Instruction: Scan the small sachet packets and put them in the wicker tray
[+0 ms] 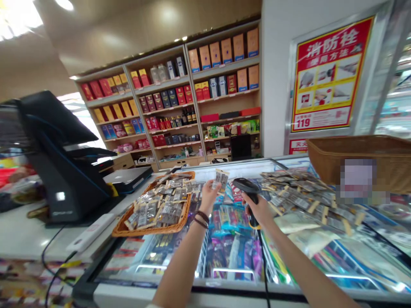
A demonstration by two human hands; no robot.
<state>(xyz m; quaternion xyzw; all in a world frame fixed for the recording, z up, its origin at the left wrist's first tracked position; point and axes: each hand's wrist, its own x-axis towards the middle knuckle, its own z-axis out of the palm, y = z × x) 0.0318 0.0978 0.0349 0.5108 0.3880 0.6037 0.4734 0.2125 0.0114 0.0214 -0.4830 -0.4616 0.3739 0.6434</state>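
Between the fingers of my left hand [210, 194] is a small snack packet [221, 179], held upright above the glass top of a chest freezer [212, 283]. My right hand [261, 209] is wrapped round the handle of a black barcode scanner [245, 185], whose head points toward the packet. A cable hangs from the scanner's grip down past the freezer's front edge. Left of my left hand, an orange wicker basket [147, 232] holds many similar packets. More packets [302, 194] lie in a loose pile to the right of the scanner.
A brown basket [327, 156] stands at the right behind the pile. On the left counter are a black checkout terminal [61, 171], a flat scale [128, 177] and a white power strip [91, 233] with cables. Shelves of boxed goods [170, 98] line the back wall.
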